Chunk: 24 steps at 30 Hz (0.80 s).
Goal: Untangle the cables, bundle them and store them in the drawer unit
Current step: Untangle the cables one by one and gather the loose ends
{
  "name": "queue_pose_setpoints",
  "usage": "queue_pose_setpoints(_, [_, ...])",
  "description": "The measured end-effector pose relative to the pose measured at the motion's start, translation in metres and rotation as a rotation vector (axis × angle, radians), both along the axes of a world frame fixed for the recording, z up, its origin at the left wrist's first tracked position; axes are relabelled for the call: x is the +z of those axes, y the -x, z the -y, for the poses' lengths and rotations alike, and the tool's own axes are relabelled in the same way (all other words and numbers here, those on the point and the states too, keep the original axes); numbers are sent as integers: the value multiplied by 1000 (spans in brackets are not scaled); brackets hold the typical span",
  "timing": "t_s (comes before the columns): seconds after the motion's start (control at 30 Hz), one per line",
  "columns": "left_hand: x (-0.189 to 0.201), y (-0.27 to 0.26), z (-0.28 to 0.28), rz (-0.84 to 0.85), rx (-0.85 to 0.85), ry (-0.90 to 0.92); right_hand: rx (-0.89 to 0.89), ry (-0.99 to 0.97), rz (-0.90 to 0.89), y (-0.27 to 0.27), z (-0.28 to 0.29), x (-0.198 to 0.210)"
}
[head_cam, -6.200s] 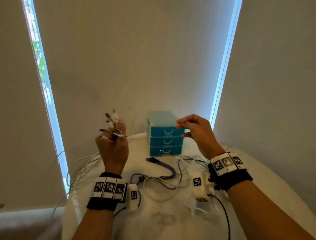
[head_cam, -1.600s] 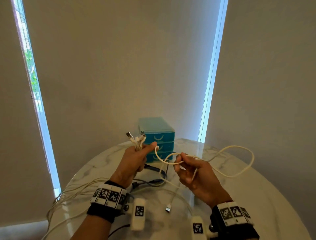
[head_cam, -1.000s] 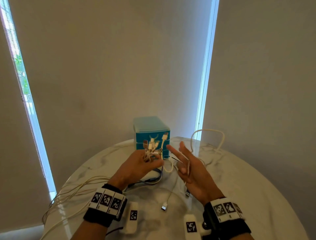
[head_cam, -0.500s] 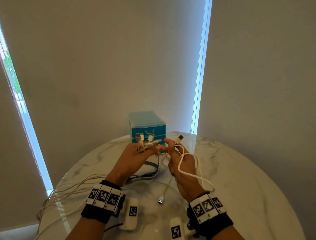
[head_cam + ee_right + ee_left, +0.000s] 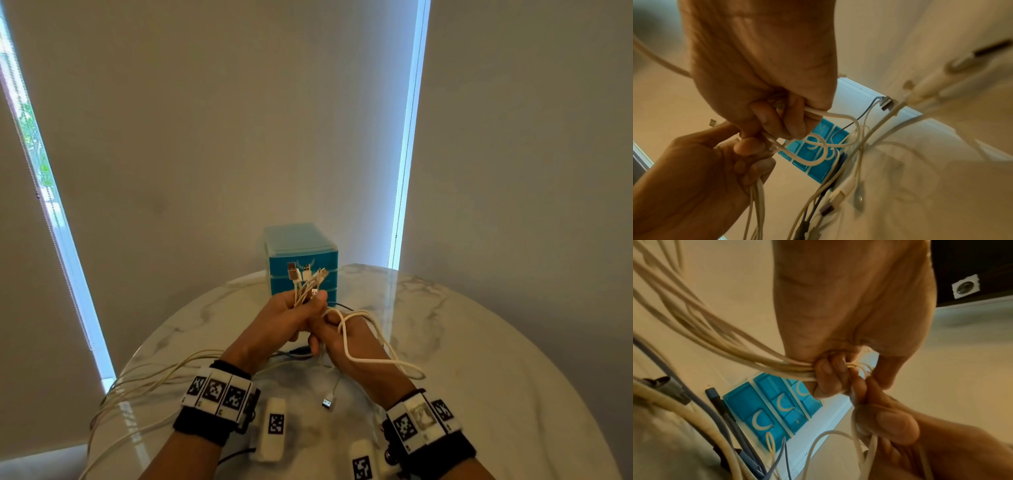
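My left hand [image 5: 306, 309] grips a bunch of white cables [image 5: 303, 288]; their plug ends stick up in front of the teal drawer unit [image 5: 300, 247]. The cables' tails [image 5: 731, 352] run out of the fist [image 5: 829, 376] to the left. My right hand [image 5: 324, 331] presses against the left one, fingers [image 5: 774, 125] curled round a white cable [image 5: 835, 116]. That cable [image 5: 359, 356] loops over the back of the right hand. All three drawers [image 5: 777, 402] are closed.
The round marble table [image 5: 479, 359] carries a dark blue cable [image 5: 298, 353] and a loose USB plug [image 5: 329, 403] beneath my hands. Long white cable tails [image 5: 137, 383] hang off the table's left edge. Closed blinds stand behind the drawer unit.
My right hand has dropped from beside the plug ends to just under the left fist. The plug it held up now sits in the left hand's bunch.
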<state>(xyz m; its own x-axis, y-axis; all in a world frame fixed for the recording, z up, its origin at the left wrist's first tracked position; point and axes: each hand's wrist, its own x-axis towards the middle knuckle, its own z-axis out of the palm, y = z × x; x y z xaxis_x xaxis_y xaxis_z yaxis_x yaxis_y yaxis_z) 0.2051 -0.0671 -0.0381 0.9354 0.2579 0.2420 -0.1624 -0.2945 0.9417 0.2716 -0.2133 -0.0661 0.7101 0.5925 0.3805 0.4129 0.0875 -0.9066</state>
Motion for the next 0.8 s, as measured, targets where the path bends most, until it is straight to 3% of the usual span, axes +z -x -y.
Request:
queue_pose_setpoints(0.1, [1,0,2,40,25,-18,-50,22,84,-3,2,0])
queue_pose_setpoints(0.2, [6,2,7,171,131,116,-47,22,74,0,7,5])
queue_pose_setpoints(0.27, [8,3,5,306,211,241,-49,-69,-81,-2,16,15])
queue_pose_setpoints(0.43, [11,1,-34,583,429,655,-26,-598,-688,-44,46,18])
queue_pose_setpoints(0.53, [15,2,-43,694,498,722,65,-768,-978,-58,55,7])
queue_pose_setpoints(0.67, [14,4,-66,751,579,904,-190,-547,-850,-69,63,3])
queue_pose_setpoints(0.8, [7,10,-96,799,769,984,-429,-734,-889,-78,77,4])
